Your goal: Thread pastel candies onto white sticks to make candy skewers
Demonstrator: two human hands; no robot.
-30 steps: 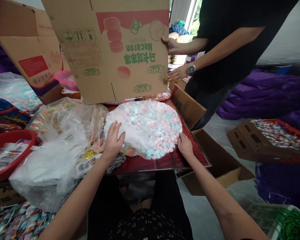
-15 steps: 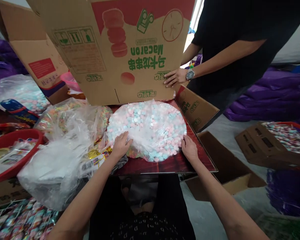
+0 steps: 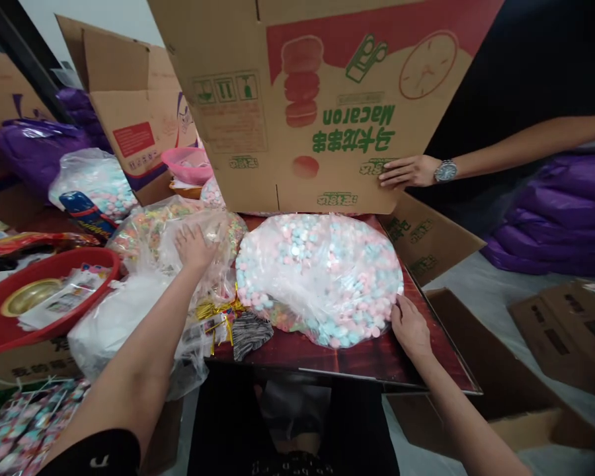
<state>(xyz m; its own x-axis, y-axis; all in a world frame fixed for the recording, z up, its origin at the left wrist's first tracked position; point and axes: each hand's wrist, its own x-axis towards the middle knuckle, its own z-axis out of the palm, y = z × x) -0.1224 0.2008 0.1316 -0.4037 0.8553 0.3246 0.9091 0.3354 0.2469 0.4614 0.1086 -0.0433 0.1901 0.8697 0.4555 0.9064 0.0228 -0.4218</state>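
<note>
A large clear bag of pink and blue candies [image 3: 322, 271] lies on the dark red table [image 3: 307, 357]. My right hand [image 3: 411, 324] rests at the bag's right edge, its fingers slightly curled and partly hidden against the plastic. To the left, my left hand [image 3: 195, 246] is spread on a clear bag of orange and green candies [image 3: 146, 228], over loose crumpled plastic. Behind the big bag stands a large cardboard box [image 3: 287, 145] with upside-down "Macaron" print. Another person's hand [image 3: 411, 172], with a wristwatch, presses flat on its side.
A red basin [image 3: 92, 301] with packets stands at left, near white plastic bags [image 3: 114, 314]. Gold ties [image 3: 221, 311] and a grey striped cloth [image 3: 250, 334] lie by the table's front edge. Open cartons [image 3: 480, 370] stand on the floor at right, near purple bundles [image 3: 560, 211].
My left hand has left the pink and blue bag and moved left and up onto the other bag. My right hand stays at the bag's right edge. The view has turned left.
</note>
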